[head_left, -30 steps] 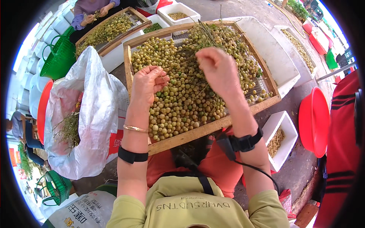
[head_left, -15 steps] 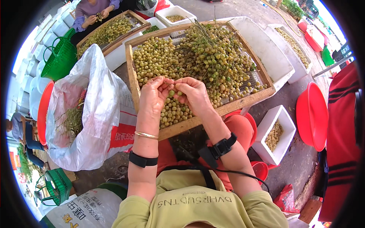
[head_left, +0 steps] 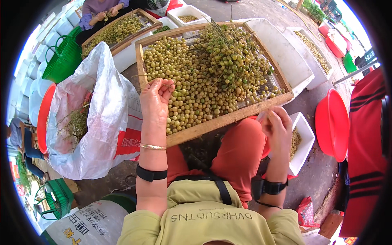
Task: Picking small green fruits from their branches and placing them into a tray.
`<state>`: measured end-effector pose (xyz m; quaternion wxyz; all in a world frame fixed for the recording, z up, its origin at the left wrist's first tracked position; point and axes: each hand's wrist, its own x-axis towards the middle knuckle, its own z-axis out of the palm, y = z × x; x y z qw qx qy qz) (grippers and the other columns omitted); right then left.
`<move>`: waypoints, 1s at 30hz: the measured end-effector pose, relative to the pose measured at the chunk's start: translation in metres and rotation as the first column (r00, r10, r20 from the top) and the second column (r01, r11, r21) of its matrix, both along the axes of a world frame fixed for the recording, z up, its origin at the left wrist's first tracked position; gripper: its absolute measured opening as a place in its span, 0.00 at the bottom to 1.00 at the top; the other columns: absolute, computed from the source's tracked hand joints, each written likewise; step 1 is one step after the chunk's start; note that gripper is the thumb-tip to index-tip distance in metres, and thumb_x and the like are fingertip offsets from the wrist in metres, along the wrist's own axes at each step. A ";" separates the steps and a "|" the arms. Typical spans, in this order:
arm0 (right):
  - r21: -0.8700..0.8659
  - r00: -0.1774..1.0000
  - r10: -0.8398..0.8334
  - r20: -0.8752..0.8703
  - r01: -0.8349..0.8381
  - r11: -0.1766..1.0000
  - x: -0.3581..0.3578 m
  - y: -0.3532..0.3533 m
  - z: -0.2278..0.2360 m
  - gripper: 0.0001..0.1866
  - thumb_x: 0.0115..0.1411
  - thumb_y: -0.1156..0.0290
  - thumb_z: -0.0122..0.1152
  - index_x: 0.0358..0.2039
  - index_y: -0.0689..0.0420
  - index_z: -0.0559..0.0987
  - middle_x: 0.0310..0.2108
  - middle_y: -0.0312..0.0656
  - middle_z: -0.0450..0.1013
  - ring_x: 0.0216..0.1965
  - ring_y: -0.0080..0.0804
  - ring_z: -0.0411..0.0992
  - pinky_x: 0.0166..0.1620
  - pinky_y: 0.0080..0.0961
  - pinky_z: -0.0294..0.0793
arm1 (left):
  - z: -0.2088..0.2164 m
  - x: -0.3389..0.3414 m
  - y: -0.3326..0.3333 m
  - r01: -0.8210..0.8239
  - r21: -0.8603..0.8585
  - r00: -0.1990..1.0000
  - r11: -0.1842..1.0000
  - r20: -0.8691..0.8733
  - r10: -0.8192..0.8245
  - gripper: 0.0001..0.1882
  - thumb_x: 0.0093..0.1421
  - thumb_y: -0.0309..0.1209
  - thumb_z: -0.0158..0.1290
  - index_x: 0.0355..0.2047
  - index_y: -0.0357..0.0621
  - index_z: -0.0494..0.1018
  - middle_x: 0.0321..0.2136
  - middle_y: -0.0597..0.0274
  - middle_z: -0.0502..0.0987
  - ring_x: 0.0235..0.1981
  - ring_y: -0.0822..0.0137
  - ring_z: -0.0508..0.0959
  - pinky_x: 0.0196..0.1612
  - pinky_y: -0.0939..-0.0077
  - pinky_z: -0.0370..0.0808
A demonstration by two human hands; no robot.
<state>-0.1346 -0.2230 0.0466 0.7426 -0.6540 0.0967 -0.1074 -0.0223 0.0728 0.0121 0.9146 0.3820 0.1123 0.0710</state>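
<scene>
A wood-framed mesh tray (head_left: 241,112) holds many small round yellow-green fruits (head_left: 192,96), with a heap of stemmed fruit clusters (head_left: 232,57) on its right part. At the tray's near left edge, my left hand (head_left: 157,98) is closed in a pinch, a thin bare stem (head_left: 141,75) sticking out leftward from the fingertips. My right hand (head_left: 278,124) is off the tray's near right corner, beside a small white foam box (head_left: 304,151) with loose fruits in it. Its fingers are curled and slightly blurred, and what they hold is hidden.
Left of the tray stands an open white woven sack (head_left: 108,110) with stems inside. Red basins (head_left: 332,124), a green basket (head_left: 63,59) and long white foam boxes (head_left: 281,61) surround the tray. At the upper left, another person's hands (head_left: 107,14) work over a second tray (head_left: 118,34).
My hands were together over the tray with a few fruits between them. The right hand has moved right and down, off the tray; the left has drawn slightly left with a stem.
</scene>
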 end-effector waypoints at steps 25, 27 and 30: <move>-0.071 0.841 0.513 -0.173 -0.530 0.845 0.071 0.162 -0.020 0.10 0.57 0.69 0.50 0.26 0.64 0.73 0.14 0.40 0.68 0.18 0.28 0.69 0.20 0.27 0.65 | 0.014 -0.037 -0.035 -0.084 0.290 0.994 0.953 0.090 0.060 0.06 0.61 0.26 0.45 0.32 0.35 0.69 0.27 0.57 0.74 0.27 0.69 0.76 0.30 0.78 0.75; -0.308 0.856 0.499 -0.136 -0.516 0.800 0.075 0.165 -0.018 0.13 0.56 0.67 0.51 0.24 0.65 0.73 0.14 0.47 0.68 0.17 0.36 0.68 0.22 0.31 0.65 | 0.018 -0.031 -0.028 -0.071 0.280 0.997 0.957 0.060 0.056 0.04 0.60 0.25 0.46 0.31 0.36 0.67 0.27 0.58 0.74 0.27 0.69 0.76 0.29 0.79 0.75; -0.455 0.840 0.517 -0.165 -0.530 0.715 0.077 0.165 -0.006 0.17 0.56 0.63 0.51 0.22 0.67 0.73 0.15 0.55 0.66 0.18 0.48 0.66 0.25 0.37 0.65 | 0.022 -0.023 -0.016 -0.030 0.261 0.998 0.965 0.059 0.016 0.02 0.60 0.23 0.46 0.31 0.37 0.67 0.27 0.57 0.74 0.26 0.69 0.76 0.27 0.79 0.74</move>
